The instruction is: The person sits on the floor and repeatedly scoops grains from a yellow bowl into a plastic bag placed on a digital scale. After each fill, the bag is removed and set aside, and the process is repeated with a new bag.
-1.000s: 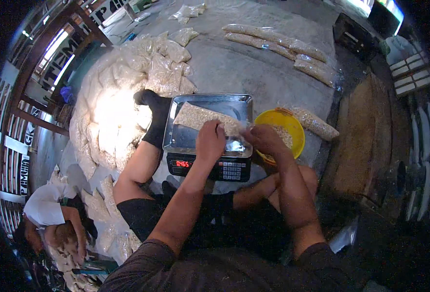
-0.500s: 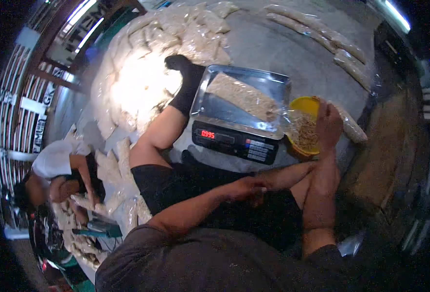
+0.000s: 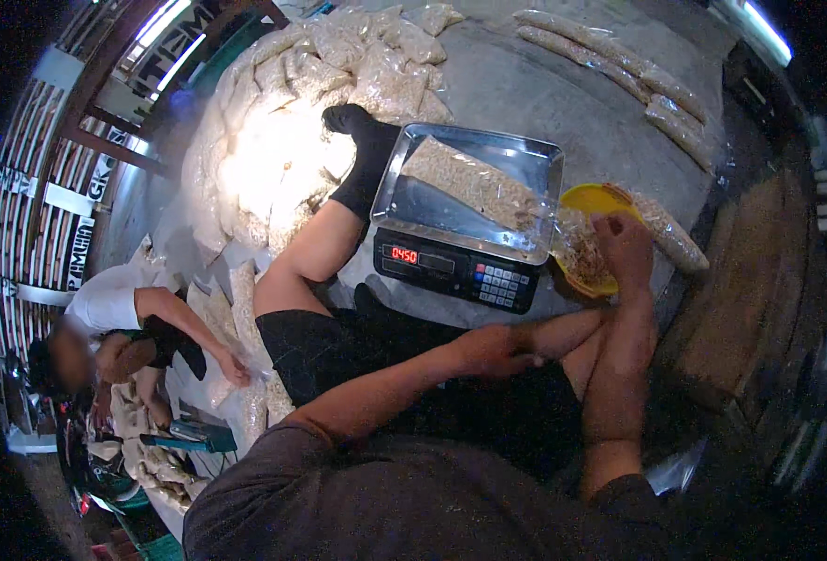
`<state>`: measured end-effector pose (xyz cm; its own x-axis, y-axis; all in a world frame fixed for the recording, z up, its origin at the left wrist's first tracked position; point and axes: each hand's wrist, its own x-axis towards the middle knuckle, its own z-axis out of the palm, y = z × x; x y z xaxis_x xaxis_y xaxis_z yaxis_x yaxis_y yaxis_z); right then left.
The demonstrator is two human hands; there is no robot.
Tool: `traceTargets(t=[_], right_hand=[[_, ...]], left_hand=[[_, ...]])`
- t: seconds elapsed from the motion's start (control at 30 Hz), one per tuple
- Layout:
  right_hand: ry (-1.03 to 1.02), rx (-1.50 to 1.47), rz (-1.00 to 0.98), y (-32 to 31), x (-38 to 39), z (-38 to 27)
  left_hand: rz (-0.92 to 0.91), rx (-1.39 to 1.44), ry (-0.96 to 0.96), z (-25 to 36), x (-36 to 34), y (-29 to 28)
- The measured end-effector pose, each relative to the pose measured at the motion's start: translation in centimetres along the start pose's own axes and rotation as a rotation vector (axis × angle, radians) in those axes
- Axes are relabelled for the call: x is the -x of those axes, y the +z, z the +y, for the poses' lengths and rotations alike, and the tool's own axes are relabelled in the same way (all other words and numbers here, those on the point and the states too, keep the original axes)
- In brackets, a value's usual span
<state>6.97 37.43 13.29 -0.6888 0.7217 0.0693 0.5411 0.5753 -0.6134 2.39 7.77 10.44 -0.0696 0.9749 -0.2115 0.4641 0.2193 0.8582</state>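
Note:
A digital scale (image 3: pixel 454 272) with a lit red display and a shiny metal tray (image 3: pixel 395 204) stands in front of my crossed legs. On the tray lies a clear plastic bag (image 3: pixel 469 179) filled with pale, crumbly pieces, its loose end toward a yellow bowl (image 3: pixel 589 197). The bowl holds loose tan pieces (image 3: pixel 583 262). My right hand (image 3: pixel 626 245) is over the bowl with its fingers curled; what they hold is hidden. Across my lap, my left hand (image 3: pixel 499 352) rests by my right leg, fingers loosely apart and holding nothing visible.
Beyond my foot, a large heap of filled clear bags (image 3: pixel 376 70) glares under a bright light. Long filled bags (image 3: pixel 610 58) lie at the far right, another beside the bowl. Wooden boards (image 3: pixel 736 318) lie right. A person (image 3: pixel 119 313) crouches at the left among bags.
My right hand has shifted slightly down and left over the bowl. The scale's red digits have changed. At the left, the other person's arm has stretched out to the right over the bags.

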Motion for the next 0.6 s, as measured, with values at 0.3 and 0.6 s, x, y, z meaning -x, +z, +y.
traceTargets(t=[0.3,0.6], right_hand=[[-0.024,-0.131,-0.180,2.6,-2.6,3.6],[-0.128,-0.332,-0.360,-1.7,0.2,0.2]], left_hand=[[0.877,-0.888,0.233,1.4,-9.8,-10.6],[1.480,-0.105,0.329,1.8,5.6,-17.6]])
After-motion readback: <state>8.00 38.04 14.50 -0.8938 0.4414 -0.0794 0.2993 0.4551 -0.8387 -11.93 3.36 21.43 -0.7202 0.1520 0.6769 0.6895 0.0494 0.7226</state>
